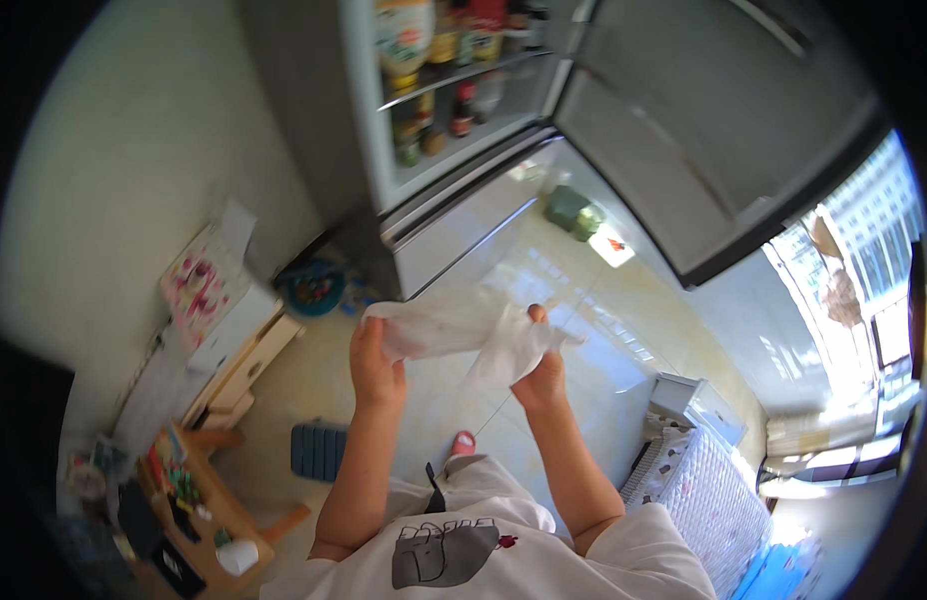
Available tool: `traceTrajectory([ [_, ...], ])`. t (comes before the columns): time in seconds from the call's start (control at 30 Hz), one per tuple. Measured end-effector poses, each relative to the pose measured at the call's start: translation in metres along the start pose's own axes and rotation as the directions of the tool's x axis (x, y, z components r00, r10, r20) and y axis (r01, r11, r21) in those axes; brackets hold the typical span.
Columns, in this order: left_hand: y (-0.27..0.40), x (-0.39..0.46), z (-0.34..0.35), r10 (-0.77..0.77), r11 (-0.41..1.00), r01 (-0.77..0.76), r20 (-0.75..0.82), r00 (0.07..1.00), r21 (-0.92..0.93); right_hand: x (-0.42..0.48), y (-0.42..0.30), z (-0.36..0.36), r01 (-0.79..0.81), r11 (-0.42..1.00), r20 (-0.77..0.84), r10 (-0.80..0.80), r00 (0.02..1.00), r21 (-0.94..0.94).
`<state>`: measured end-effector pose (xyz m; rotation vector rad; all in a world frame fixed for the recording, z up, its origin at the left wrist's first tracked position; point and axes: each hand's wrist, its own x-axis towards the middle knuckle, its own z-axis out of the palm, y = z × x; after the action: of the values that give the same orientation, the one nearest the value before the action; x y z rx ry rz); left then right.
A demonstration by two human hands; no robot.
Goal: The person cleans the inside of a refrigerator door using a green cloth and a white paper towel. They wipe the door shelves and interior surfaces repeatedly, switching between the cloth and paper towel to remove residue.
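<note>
A thin, translucent white sheet, perhaps a plastic bag (448, 326), is stretched between my two hands at about waist height. My left hand (377, 367) grips its left end, thumb on top. The bunched right end is in my right hand (542, 367), with a loose corner sticking out past the fingers. Beyond my hands stands a fridge with its door (658, 142) swung open to the right. Bottles and jars stand on its shelves, among them a red-capped bottle (462, 109). The sheet is somewhat blurred.
Left of me are a pale drawer cabinet (246, 360), a teal basin (313, 289) and a cluttered wooden table (208, 502). A dark blue ridged stool or mat (319, 448) is on the floor. At right lies a quilted mattress (711, 495). A green container (568, 206) rests near the fridge.
</note>
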<state>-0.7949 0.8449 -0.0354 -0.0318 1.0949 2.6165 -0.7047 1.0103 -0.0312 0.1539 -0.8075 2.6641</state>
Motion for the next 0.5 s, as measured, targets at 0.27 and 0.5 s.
traceTrajectory([
  [0.27, -0.071, 0.046, 0.142, -0.206, 0.975, 0.181, 0.226, 0.952, 0.125, -0.006, -0.107, -0.042, 0.091, 0.987, -0.511, -0.011, 0.859, 0.132],
  [0.5, -0.102, 0.137, 0.233, -0.655, 0.729, 0.196, 0.584, 0.480, 0.656, 0.038, -0.255, -0.022, 0.369, 0.930, -0.447, -0.331, 0.831, -0.003],
])
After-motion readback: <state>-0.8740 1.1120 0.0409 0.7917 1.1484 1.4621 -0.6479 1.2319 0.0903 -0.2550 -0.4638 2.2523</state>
